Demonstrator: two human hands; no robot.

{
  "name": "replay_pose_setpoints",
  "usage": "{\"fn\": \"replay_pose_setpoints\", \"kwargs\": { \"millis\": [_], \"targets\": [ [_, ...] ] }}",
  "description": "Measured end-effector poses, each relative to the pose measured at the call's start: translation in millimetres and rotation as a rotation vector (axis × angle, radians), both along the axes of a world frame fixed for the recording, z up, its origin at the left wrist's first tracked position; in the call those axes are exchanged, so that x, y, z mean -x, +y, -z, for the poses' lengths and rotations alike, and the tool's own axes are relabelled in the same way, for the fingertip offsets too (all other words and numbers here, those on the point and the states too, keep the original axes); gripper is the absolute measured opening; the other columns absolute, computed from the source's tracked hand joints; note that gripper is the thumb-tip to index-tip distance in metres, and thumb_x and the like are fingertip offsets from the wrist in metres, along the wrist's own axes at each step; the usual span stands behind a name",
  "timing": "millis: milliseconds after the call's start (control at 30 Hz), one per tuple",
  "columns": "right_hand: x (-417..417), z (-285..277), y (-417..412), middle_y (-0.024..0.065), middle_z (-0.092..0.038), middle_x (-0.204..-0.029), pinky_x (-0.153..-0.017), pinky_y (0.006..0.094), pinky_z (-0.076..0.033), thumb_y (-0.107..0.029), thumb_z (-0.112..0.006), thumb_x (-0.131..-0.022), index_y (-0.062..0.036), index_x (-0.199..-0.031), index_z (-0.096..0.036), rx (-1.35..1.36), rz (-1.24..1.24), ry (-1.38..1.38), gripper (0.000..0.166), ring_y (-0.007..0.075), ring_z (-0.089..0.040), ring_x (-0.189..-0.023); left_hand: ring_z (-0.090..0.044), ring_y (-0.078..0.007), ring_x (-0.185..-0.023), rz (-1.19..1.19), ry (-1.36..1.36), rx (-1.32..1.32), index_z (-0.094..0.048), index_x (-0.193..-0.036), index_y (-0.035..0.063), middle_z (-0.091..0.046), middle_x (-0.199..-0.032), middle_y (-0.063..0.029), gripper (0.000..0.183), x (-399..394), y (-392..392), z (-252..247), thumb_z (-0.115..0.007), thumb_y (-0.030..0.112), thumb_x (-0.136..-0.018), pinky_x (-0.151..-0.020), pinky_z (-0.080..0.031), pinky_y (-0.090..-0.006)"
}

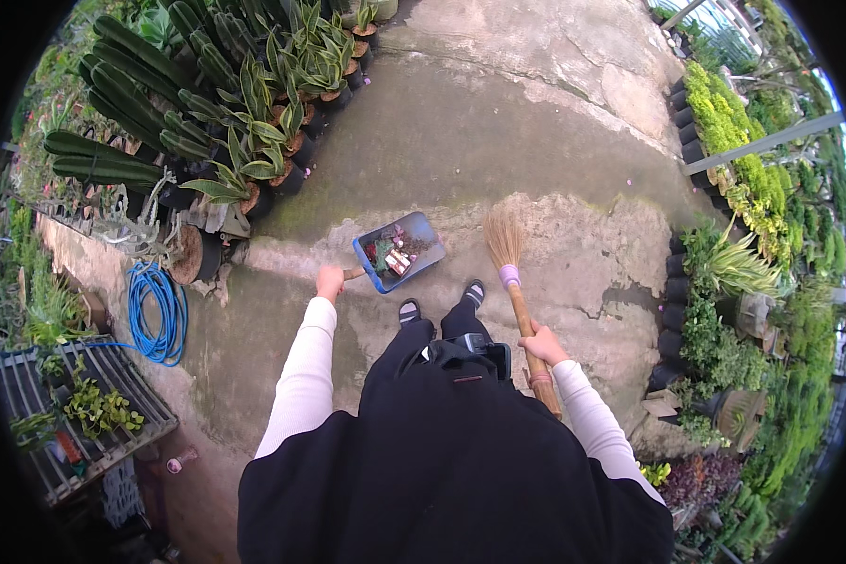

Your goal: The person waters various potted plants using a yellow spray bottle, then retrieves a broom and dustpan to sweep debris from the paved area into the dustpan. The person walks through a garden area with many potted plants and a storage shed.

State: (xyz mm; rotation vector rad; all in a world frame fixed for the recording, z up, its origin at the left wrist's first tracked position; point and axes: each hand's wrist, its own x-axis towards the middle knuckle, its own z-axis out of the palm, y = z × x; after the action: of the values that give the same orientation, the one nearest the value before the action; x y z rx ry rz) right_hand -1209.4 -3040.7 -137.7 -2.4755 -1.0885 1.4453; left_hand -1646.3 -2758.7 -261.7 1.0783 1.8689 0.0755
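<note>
My left hand [330,282] is closed around the wooden handle of a blue dustpan [423,233]. Inside the pan lie dark debris, green bits, pink petals and a crumpled wrapper [397,261] that bears writing. On the other side of my body, my right hand [544,345] grips the thick wooden handle of a straw broom [505,240], whose bristles point away from me and are bound in pink. The bristles are apart from the pan, to its right. Both are in front of my sandalled feet.
Potted snake plants [254,134] and tall cacti [134,84] line the upper left. A coiled blue hose [156,314] lies left, above a slatted bench [106,451]. Black pots with leafy plants [719,275] edge the right. The concrete floor [592,303] is cracked, with scattered petals.
</note>
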Motion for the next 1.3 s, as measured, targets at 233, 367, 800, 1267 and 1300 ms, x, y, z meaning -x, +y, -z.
{"fn": "replay_pose_setpoints", "kwargs": {
  "millis": [233,367,800,1267,1300],
  "targets": [
    [7,-130,-20,0.0069,-0.059,-0.078,-0.055,0.0269,-0.048,-0.009,-0.061,-0.075,-0.0074,-0.136,-0.038,0.162,0.241,0.567,0.065,0.0133,-0.057,-0.064,-0.054,-0.0218,-0.042,-0.090,-0.086,0.087,-0.057,-0.079,-0.0049,-0.056,-0.056,-0.0163,0.026,9,-11,-1,-0.042,0.016,-0.082,-0.037,-0.041,-0.0339],
    [-7,-170,-50,0.0053,-0.057,-0.076,-0.053,0.0264,-0.047,-0.009,-0.059,-0.078,-0.0076,-0.137,-0.036,0.123,0.390,0.608,0.063,0.0138,-0.056,-0.061,-0.060,-0.0267,-0.051,-0.243,-0.270,0.151,-0.053,-0.091,-0.0088,-0.059,-0.071,-0.0206,0.024,8,-17,-8,-0.041,0.009,-0.081,-0.044,-0.051,-0.0345],
    [-59,-121,-150,0.0080,-0.055,-0.073,-0.049,0.0277,-0.047,-0.011,-0.056,-0.082,-0.0068,-0.134,-0.038,-0.245,1.150,0.620,0.055,0.0160,-0.055,-0.057,-0.064,-0.0366,-0.070,-0.463,-0.530,0.063,-0.045,-0.091,-0.0213,-0.055,-0.093,-0.0311,0.025,-97,-26,-34,-0.042,-0.004,-0.073,-0.055,-0.060,-0.0353],
    [-281,-67,-194,0.0077,-0.052,-0.068,-0.045,0.0306,-0.048,-0.009,-0.057,-0.079,-0.0025,-0.111,-0.049,-0.393,1.488,0.479,0.033,0.0190,-0.055,-0.051,-0.063,-0.0316,-0.057,-0.134,-0.452,-0.040,-0.050,-0.077,-0.0178,-0.056,-0.079,-0.0254,0.019,-483,43,-97,-0.041,-0.005,-0.067,-0.049,-0.057,-0.0328],
    [-296,-71,-196,0.0076,-0.052,-0.068,-0.045,0.0306,-0.048,-0.009,-0.057,-0.079,-0.0024,-0.110,-0.049,-0.380,1.490,0.462,0.033,0.0188,-0.055,-0.051,-0.064,-0.0316,-0.057,-0.087,-0.474,-0.047,-0.050,-0.078,-0.0180,-0.057,-0.079,-0.0253,0.019,-510,52,-98,-0.041,-0.005,-0.068,-0.049,-0.057,-0.0325]
  ]
}}
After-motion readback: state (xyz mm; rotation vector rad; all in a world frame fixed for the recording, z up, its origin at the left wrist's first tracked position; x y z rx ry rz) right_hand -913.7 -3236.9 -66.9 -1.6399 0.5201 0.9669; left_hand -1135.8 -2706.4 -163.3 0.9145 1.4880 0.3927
